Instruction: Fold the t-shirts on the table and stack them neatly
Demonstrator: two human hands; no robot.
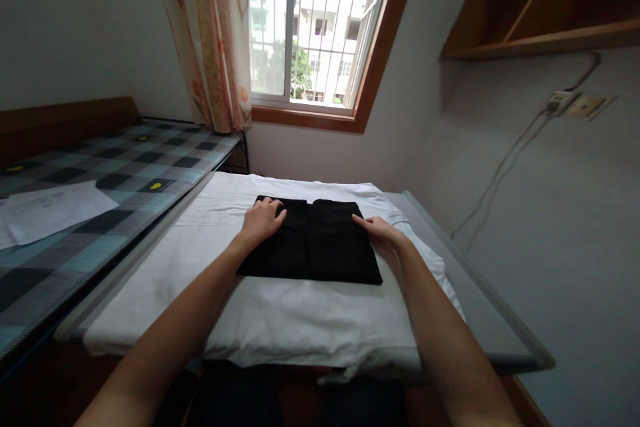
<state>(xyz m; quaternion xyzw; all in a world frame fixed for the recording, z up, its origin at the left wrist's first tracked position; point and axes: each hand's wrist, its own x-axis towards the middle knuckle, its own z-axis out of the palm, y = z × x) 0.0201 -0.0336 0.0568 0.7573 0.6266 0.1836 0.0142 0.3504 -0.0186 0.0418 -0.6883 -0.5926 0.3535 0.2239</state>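
Observation:
A folded black garment (pixel 315 243) lies flat on a white cloth (pixel 280 307) that covers a grey table (pixel 480 307). My left hand (pixel 263 219) rests palm down on the garment's far left part, fingers slightly spread. My right hand (pixel 377 230) presses on its right edge, fingers pointing left over the fabric. Neither hand grips anything; both lie flat on the cloth. A seam or fold line runs down the middle of the garment.
A bed with a checked cover (pixel 100 173) stands to the left, a sheet of paper (pixel 50 210) on it. A window (pixel 315 27) with a curtain (pixel 210 33) is ahead. A wooden shelf (pixel 545 7) and a wall socket with cable (pixel 560 103) are at the right.

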